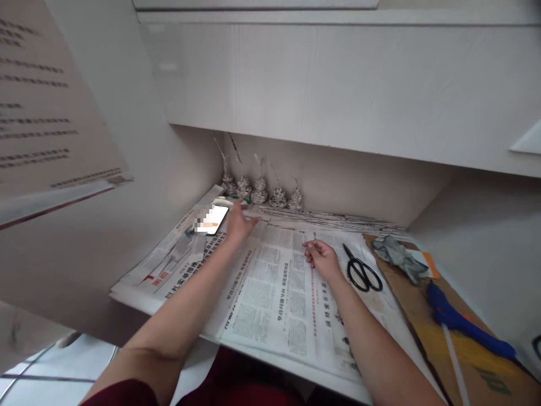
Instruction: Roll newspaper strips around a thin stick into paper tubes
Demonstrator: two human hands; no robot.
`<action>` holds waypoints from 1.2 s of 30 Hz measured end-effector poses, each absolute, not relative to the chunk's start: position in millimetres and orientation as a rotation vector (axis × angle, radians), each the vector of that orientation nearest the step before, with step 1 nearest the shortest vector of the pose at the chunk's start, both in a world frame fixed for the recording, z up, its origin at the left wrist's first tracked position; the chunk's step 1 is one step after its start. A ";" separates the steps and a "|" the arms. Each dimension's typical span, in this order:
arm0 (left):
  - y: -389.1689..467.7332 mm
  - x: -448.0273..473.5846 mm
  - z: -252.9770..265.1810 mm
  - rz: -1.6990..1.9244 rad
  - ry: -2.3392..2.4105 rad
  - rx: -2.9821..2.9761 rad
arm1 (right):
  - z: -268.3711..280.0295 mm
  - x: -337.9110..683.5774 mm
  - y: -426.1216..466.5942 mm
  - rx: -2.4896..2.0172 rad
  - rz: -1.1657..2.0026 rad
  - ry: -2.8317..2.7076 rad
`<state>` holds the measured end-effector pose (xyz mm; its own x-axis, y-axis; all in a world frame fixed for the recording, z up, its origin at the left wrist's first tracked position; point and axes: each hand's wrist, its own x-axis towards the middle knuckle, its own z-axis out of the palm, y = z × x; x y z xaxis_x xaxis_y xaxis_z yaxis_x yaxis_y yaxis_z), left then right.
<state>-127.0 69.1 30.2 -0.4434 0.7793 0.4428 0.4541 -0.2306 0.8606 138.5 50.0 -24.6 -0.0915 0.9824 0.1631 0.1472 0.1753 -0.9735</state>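
Note:
My left hand (239, 224) reaches over the newspaper (266, 304) with thumb and fingers apart. Its fingertips are by a white and green item (242, 200) at the back, which they partly cover; whether they touch it I cannot tell. Just left of this hand lies a phone (216, 220) with a lit screen. My right hand (323, 259) is closed over the newspaper, fingertips together; anything between them is too small to make out. Black-handled scissors (362, 272) lie to its right. Several thin rolled paper sticks (325, 219) lie along the back.
Several coiled paper cones (259, 190) stand against the back wall. On the right, cardboard (443, 349) bears a blue glue gun (460, 324) and a crumpled grey cloth (397, 256). A white panel (329, 84) overhangs the back; a printed sheet (46, 107) hangs at left.

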 end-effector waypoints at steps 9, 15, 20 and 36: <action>44.7 -216.8 23.4 0.721 2.744 1.580 | -29.3 139.3 56.9 -1.143 1.070 -1.446; 50.9 -216.1 18.8 0.514 2.777 1.560 | -29.2 139.8 56.5 -1.131 1.081 -1.438; 58.7 -217.6 26.7 0.382 2.766 1.503 | -29.6 140.0 57.4 -1.137 1.077 -1.452; 73.5 -212.8 25.1 0.363 2.739 1.517 | -30.5 140.5 58.9 -1.135 1.080 -1.437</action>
<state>-212.8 73.5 25.1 -0.5369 0.8351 0.1197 0.8374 0.5105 0.1952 140.5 58.9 -30.5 -0.0920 0.9828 0.1601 0.1190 0.1705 -0.9782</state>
